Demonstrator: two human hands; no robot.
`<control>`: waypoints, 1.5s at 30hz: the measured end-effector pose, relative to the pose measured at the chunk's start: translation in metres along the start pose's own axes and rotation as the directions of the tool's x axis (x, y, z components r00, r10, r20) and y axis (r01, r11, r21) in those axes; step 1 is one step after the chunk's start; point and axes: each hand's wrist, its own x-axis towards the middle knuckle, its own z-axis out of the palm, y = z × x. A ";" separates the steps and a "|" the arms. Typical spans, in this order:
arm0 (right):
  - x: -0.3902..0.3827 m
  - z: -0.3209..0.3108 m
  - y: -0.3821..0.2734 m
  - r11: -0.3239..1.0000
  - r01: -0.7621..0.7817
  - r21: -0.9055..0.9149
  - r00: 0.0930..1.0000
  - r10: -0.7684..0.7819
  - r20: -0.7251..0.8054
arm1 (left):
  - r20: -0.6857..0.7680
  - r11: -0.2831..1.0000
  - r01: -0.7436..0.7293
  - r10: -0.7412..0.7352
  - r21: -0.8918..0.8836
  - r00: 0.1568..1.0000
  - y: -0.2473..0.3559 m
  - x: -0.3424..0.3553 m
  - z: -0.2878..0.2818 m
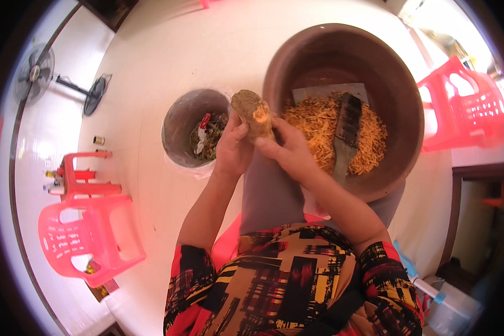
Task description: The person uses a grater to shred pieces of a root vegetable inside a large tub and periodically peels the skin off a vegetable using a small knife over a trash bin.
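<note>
Your left hand (232, 148) and right hand (287, 147) grasp a rough, stubby brown root (250, 115) near the round basin (399, 106), left rim.

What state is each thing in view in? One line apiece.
Rough brown cylindrical chunk: held by the left hand and right hand, orange patch exposed.
Large round brown tub: open, partly filled with orange shreds.
Long black-and-green tool: unheld, lying on the shreds.
Round grey plastic-lined bin: open, holding scraps.
Dark pedestal fan: standing, blades seemingly still.
Left pink plastic chair: standing.
Right pink plastic chair: standing.
</note>
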 end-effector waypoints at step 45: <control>-0.079 -0.140 0.002 0.269 0.170 -0.948 0.623 -0.774 -0.108 | 0.118 0.358 -0.110 -0.002 0.927 0.993 -0.050 0.028 0.109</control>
